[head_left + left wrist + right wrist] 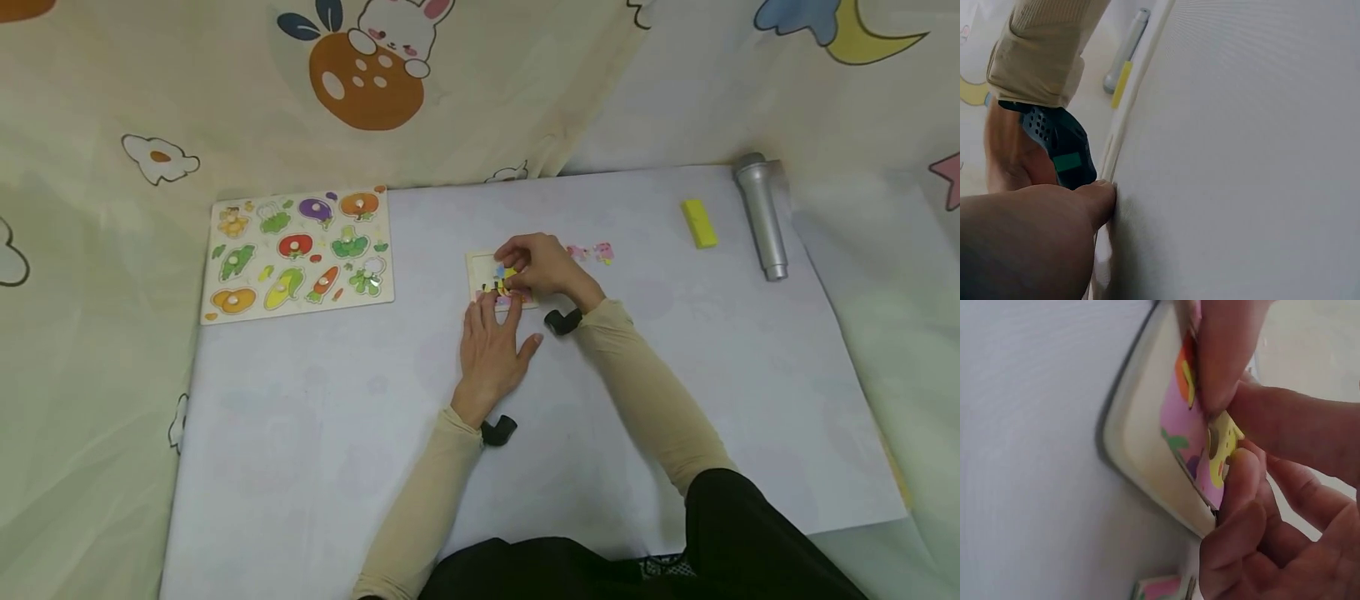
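Note:
A small wooden puzzle tray (pixel 474 268) lies on the table, partly covered by both hands. My right hand (pixel 551 265) bends over it from the right. Between its thumb and fingers it pinches a yellow puzzle piece (pixel 1227 442), low over the tray. Pink-printed pieces (pixel 1184 425) lie in the tray beside it, orange and green showing on them. My left hand (pixel 491 354) reaches up from below with fingers extended, fingertips on the tray's near side. In the right wrist view a fingertip of it presses on the pink pieces. The left wrist view hides the tray.
Loose pink pieces (pixel 602 252) lie right of the tray. A vegetable puzzle board (pixel 330 287) is at the back left. Toward the back right are a yellow block (pixel 699 223) and a grey microphone-shaped object (pixel 763 218). Patterned cloth (pixel 510 100) hangs behind the table.

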A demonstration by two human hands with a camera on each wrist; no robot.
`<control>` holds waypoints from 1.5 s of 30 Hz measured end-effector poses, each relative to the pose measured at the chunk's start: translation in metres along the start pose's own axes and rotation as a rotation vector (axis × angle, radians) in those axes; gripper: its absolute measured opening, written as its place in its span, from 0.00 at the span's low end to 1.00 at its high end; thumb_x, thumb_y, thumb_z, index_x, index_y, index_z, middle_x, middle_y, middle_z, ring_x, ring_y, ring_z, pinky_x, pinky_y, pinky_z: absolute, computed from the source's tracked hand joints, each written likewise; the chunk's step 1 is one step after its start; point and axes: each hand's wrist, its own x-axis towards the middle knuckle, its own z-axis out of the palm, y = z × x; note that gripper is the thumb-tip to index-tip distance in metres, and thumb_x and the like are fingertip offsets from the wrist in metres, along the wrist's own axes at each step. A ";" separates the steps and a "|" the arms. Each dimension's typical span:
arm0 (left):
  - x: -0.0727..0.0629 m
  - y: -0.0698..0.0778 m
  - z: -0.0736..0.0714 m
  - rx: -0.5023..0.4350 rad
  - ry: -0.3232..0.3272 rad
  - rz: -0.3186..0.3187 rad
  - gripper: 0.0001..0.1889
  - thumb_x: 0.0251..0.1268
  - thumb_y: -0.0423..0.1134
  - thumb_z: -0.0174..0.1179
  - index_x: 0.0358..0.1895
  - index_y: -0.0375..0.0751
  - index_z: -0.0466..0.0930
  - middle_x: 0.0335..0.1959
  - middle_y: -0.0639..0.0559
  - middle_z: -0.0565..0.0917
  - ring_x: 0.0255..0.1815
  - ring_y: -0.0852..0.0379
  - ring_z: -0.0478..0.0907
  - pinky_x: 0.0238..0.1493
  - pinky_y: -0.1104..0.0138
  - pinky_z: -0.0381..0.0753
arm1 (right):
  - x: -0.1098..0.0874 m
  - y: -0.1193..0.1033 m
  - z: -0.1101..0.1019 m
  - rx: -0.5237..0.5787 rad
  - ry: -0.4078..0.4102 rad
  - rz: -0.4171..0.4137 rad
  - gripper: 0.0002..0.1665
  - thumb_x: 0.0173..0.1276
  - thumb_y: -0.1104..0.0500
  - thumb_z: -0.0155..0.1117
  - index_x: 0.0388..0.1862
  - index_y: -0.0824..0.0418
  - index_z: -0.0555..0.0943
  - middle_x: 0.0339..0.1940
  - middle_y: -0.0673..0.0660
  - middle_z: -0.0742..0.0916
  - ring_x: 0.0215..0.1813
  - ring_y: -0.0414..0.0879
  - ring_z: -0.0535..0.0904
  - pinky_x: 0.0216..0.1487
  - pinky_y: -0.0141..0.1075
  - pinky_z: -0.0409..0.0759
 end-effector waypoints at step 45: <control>-0.001 -0.001 -0.003 0.018 0.023 0.033 0.43 0.78 0.63 0.56 0.87 0.52 0.53 0.76 0.37 0.59 0.80 0.41 0.53 0.86 0.50 0.49 | -0.061 0.066 -0.056 0.250 0.334 0.153 0.19 0.75 0.51 0.71 0.56 0.61 0.86 0.50 0.60 0.89 0.37 0.35 0.85 0.29 0.30 0.78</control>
